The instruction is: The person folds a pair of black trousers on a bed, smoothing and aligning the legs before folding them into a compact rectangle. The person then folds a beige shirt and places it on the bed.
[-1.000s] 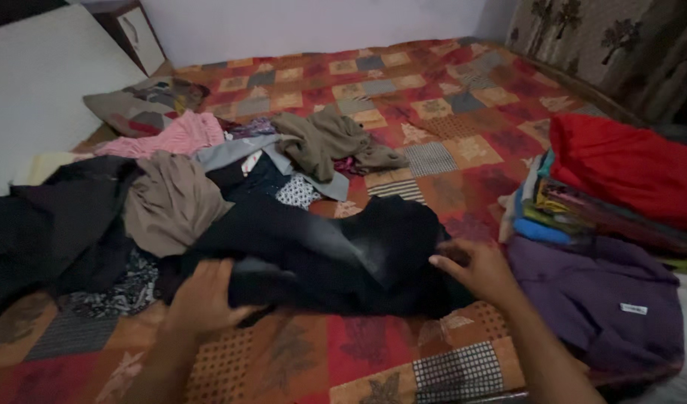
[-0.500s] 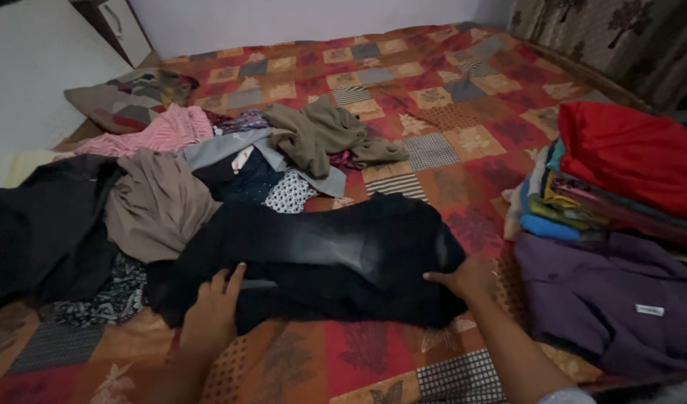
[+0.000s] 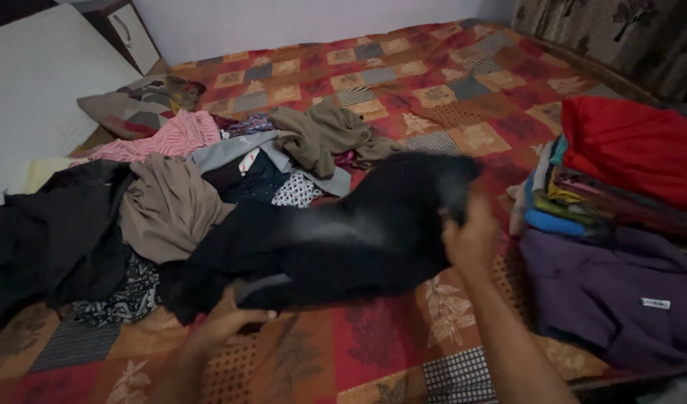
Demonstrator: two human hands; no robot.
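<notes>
A dark, almost black garment (image 3: 343, 232) with a faded grey patch lies across the patchwork bedspread (image 3: 403, 82). My right hand (image 3: 469, 233) grips its right end and holds that end lifted off the bed. My left hand (image 3: 227, 318) holds the garment's lower left edge, near the bed's front. Behind the garment sprawls a heap of loose clothes (image 3: 209, 164): brown, grey, olive, pink striped and black pieces.
A folded stack (image 3: 605, 202) with a red piece on top stands at the right, and a purple shirt (image 3: 620, 292) lies flat in front of it. A patterned pillow (image 3: 138, 105) rests at the back left, by a white wall. A dark patterned curtain hangs at the back right.
My right hand has closed on the dark garment's right end and raised it up and back off the bed. My left hand slid lower along the front edge.
</notes>
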